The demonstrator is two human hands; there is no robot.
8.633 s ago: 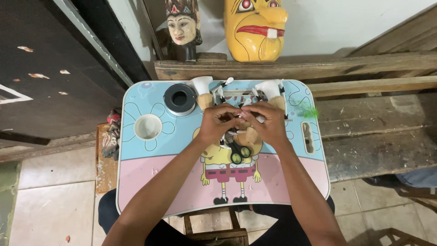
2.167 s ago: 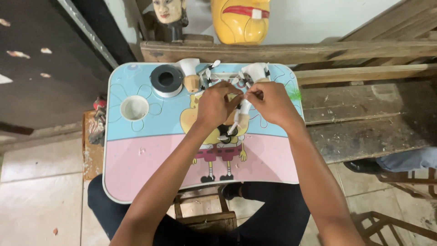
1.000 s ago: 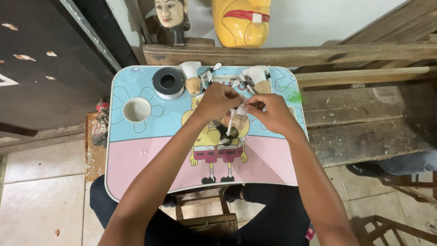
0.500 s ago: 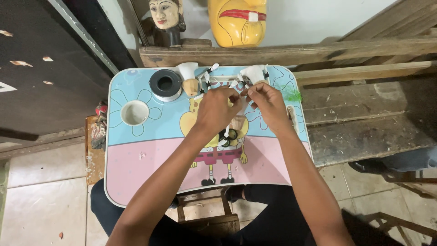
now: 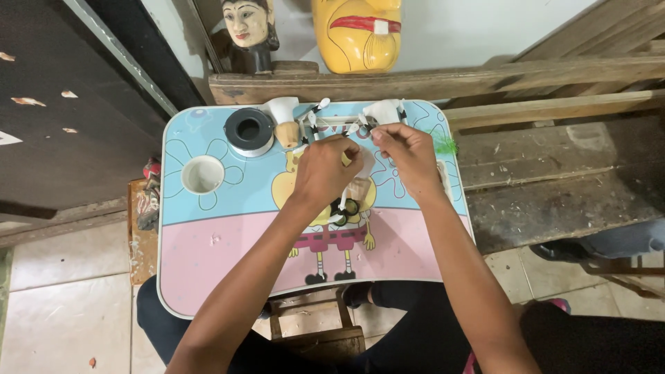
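Left hand: we are seeing the left hand (image 5: 325,170) curled, fingertips pinching something small over the upper middle of the desk (image 5: 208,242); what it is pinching we cannot tell.
Right hand: the right hand (image 5: 409,156) is pinching the end of a white piece with dark bands (image 5: 360,127), keeping it lifted just above the desk.
Why so: both hands are meeting close together, we are judging, so that one is steadying while the other is working the thin piece.
Nearby: a black and white tape roll (image 5: 249,131) and a small cone with white top (image 5: 284,121) are standing to the left, within reach; a round cup hole (image 5: 202,174) is lying further left.
Change: compared with half a second ago, the hands are staying almost in the same spot.
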